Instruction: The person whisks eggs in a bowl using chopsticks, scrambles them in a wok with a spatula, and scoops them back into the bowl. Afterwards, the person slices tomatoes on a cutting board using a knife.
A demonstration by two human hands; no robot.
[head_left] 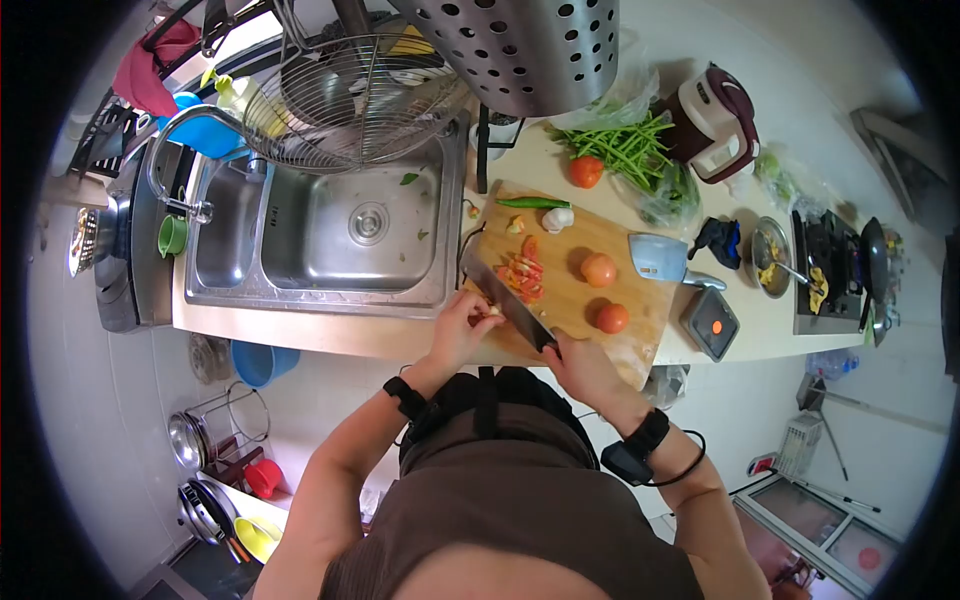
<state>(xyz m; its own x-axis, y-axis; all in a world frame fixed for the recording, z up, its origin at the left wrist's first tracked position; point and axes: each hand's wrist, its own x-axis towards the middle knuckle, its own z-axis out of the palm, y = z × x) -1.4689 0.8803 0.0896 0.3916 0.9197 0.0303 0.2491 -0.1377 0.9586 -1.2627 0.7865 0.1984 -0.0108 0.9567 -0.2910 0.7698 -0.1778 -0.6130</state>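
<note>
Apparent cutting step: right hand closed round knife, left hand pinching small pale piece; any further cut calls for tucked fingertips.

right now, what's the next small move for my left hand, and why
I'd probably draw the left hand's fingertips back a little and curl them under before the knife moves again. They sit close beside the blade, low on the board, while the right hand has its grip on the handle.
</note>
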